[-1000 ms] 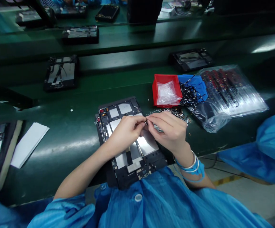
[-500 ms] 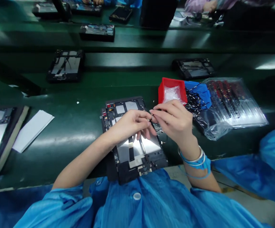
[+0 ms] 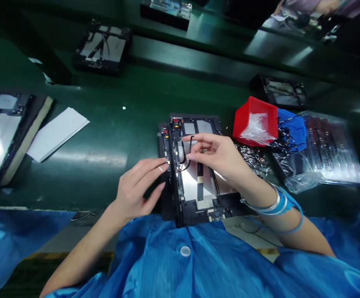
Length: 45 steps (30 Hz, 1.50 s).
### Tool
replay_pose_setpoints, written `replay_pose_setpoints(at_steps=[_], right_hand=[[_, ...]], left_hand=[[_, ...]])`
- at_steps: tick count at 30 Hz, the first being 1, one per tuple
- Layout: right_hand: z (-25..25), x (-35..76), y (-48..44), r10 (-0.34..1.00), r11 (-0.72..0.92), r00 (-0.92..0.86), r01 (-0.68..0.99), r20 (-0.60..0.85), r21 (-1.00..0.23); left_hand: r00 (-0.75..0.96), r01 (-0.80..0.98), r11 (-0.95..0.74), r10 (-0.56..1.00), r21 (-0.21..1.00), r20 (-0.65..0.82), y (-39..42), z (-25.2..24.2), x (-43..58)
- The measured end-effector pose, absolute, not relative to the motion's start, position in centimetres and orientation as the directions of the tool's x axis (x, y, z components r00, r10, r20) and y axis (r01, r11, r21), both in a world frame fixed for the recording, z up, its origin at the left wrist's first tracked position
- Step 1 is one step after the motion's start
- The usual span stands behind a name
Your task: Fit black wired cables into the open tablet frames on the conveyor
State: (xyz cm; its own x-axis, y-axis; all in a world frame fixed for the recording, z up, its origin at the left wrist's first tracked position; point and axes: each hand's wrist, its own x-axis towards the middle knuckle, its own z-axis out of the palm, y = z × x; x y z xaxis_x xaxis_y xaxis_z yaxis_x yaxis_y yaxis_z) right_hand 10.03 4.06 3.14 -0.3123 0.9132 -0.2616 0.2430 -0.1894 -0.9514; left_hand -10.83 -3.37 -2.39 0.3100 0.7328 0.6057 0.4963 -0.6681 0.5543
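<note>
An open tablet housing [image 3: 195, 186] lies on the green belt in front of me, its silver plates and black frame showing. My right hand [image 3: 213, 153] pinches a thin black cable [image 3: 191, 148] between finger and thumb above the upper part of the housing. The cable's lower end curves down into the housing. My left hand [image 3: 136, 186] rests with its fingertips at the housing's left edge, holding nothing that I can see.
A red plastic bin [image 3: 256, 122] lined with a clear bag stands to the right, beside a blue tray [image 3: 293, 128] with black cables. Loose small metal parts [image 3: 252, 159], a clear bag of parts [image 3: 329, 149], a white paper sheet [image 3: 57, 134] and further tablet housings [image 3: 102, 51] lie along the belt.
My left hand has moved away from the cable, down and left to the housing's edge. My right hand keeps the cable and now lifts it clear. The whole view has turned slightly.
</note>
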Motion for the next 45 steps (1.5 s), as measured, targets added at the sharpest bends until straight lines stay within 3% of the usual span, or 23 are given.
replay_pose_setpoints(at_steps=[10,17,24,45], right_hand=[[2.7,9.9,4.8,0.919,-0.16,-0.291,0.342,-0.266,-0.926],[2.9,10.1,5.4,0.922,-0.123,-0.304,0.356,-0.239,-0.926],[2.9,10.3,6.0,0.924,-0.001,-0.333,0.491,-0.188,-0.871],[2.5,10.0,5.7,0.931,0.171,-0.356,0.627,-0.084,-0.76]], left_hand=[[0.494,0.585,-0.735,0.658,0.343,0.568,-2.9,-3.8,-10.4],[0.447,0.582,-0.714,0.68,0.388,0.581,-2.9,-3.4,-9.8],[0.447,0.643,-0.7,0.674,0.312,0.589,-2.6,-2.8,-8.9],[0.665,0.546,-0.812,0.569,0.206,0.483,-1.0,-2.7,-9.3]])
